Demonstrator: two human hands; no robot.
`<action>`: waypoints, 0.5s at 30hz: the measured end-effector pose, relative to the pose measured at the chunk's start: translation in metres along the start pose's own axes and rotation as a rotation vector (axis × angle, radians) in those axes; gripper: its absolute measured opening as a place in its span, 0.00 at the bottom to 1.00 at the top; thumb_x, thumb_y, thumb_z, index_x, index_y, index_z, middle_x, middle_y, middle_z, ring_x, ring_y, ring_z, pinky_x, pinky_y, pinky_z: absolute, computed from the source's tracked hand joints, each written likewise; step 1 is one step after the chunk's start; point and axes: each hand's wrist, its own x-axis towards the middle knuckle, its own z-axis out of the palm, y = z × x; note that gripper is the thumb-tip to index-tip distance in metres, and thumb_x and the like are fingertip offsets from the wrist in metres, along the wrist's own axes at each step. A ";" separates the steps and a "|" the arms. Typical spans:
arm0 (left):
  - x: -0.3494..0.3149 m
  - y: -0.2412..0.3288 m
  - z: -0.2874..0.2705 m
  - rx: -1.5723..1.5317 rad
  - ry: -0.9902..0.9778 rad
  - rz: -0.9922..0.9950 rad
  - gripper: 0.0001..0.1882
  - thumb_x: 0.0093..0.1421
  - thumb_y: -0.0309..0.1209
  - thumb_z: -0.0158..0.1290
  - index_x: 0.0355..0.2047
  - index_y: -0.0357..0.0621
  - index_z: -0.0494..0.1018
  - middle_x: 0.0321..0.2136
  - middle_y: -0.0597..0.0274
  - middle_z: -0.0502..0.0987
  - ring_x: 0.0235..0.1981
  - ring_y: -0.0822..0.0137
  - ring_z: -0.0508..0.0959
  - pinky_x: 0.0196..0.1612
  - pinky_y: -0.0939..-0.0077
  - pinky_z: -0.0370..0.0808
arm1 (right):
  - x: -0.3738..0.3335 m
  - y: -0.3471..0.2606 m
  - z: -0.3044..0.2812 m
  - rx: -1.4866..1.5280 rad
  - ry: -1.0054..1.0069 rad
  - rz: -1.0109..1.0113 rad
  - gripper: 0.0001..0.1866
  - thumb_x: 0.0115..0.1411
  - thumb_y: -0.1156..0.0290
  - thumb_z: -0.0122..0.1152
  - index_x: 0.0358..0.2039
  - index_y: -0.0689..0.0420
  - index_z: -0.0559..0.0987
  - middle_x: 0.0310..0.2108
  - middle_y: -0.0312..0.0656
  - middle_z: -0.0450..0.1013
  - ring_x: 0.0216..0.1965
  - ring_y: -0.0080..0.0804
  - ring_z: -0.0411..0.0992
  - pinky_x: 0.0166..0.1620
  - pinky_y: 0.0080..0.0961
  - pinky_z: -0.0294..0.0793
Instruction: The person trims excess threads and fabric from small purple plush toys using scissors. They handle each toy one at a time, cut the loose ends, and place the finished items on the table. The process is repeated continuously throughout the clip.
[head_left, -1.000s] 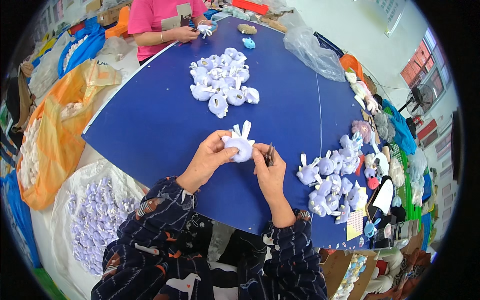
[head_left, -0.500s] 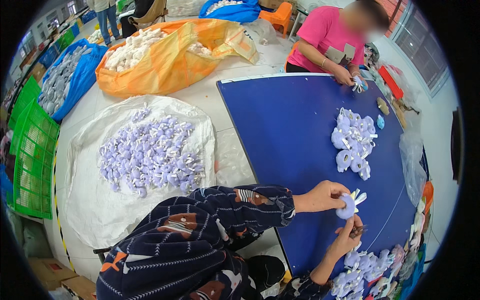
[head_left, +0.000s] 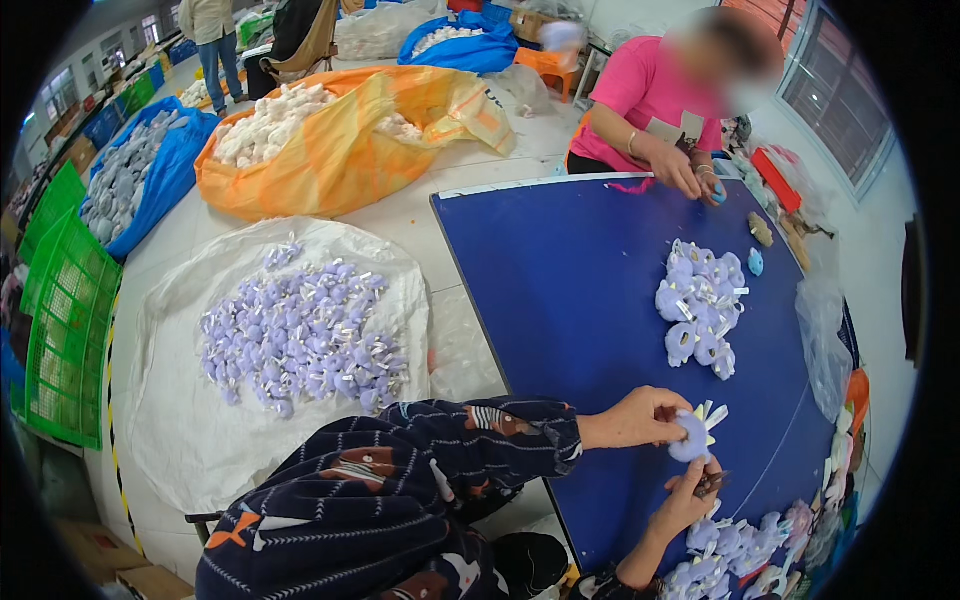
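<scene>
Trimming step, judged in progress: the left hand (head_left: 640,418) pinches a small lilac plush toy (head_left: 690,437) above the blue tabletop (head_left: 570,300); the right hand (head_left: 690,493) grips a small dark tool (head_left: 712,484) beneath it. The next cut calls for steadying the toy. Beyond lies a toy pile (head_left: 700,310); a co-worker (head_left: 660,100) sits opposite.

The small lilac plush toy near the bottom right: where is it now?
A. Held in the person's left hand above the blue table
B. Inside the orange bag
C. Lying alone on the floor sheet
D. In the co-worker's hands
A: the left hand grips the lilac plush toy over the blue table, with the right hand just below it.
</scene>
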 end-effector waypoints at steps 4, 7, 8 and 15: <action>0.000 -0.005 0.001 0.114 0.082 0.125 0.19 0.47 0.30 0.58 0.39 0.34 0.72 0.27 0.58 0.72 0.25 0.73 0.73 0.27 0.81 0.72 | 0.000 -0.002 0.002 -0.003 -0.005 0.024 0.14 0.58 0.66 0.53 0.35 0.65 0.70 0.23 0.38 0.66 0.16 0.15 0.60 0.17 0.10 0.57; 0.001 -0.004 0.006 0.196 0.068 0.171 0.17 0.47 0.30 0.59 0.38 0.35 0.73 0.28 0.59 0.71 0.28 0.73 0.73 0.30 0.80 0.71 | -0.002 -0.004 -0.006 -0.057 0.038 0.018 0.12 0.57 0.68 0.54 0.34 0.64 0.70 0.23 0.37 0.67 0.16 0.15 0.60 0.18 0.10 0.57; 0.003 -0.005 0.007 0.198 0.051 0.197 0.17 0.48 0.29 0.59 0.38 0.36 0.73 0.28 0.61 0.70 0.28 0.74 0.73 0.31 0.81 0.71 | -0.001 -0.003 -0.007 -0.047 0.054 0.020 0.11 0.57 0.69 0.54 0.34 0.64 0.70 0.23 0.37 0.67 0.16 0.15 0.60 0.18 0.10 0.57; 0.002 -0.015 -0.003 0.137 0.098 0.174 0.15 0.51 0.21 0.55 0.40 0.34 0.71 0.35 0.58 0.72 0.35 0.70 0.76 0.36 0.81 0.74 | 0.008 -0.003 0.004 0.074 0.016 0.237 0.07 0.52 0.75 0.58 0.32 0.62 0.73 0.21 0.33 0.68 0.18 0.13 0.63 0.20 0.11 0.63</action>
